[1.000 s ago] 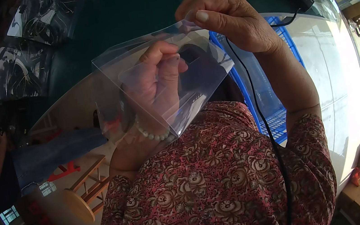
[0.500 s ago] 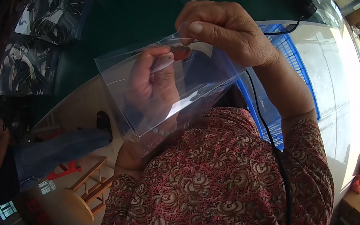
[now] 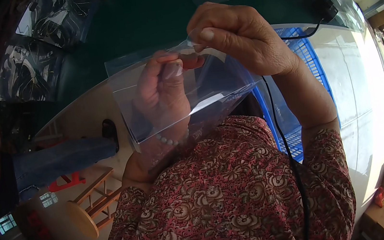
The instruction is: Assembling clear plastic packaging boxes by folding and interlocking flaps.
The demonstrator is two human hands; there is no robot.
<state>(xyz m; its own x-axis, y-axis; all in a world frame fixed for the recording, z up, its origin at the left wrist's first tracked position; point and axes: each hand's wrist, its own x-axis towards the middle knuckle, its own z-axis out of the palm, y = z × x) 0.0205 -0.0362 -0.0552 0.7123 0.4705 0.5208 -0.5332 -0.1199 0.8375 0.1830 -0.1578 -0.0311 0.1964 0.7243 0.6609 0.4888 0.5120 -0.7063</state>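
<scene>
Head view shows my left hand point(image 3: 161, 92) pushed inside the clear plastic bag point(image 3: 184, 94), fingers pinched on a small reddish piece, while my right hand point(image 3: 240, 41) pinches the bag's top edge, raised before my chest to hold its mouth open.

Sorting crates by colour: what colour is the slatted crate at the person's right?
Blue crate, head view.

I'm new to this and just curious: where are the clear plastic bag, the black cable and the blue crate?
clear plastic bag point(image 3: 209, 100), head view, its lower right panel.
black cable point(image 3: 288, 156), head view, mid-length over the crate.
blue crate point(image 3: 308, 63), head view, its slatted side.
</scene>
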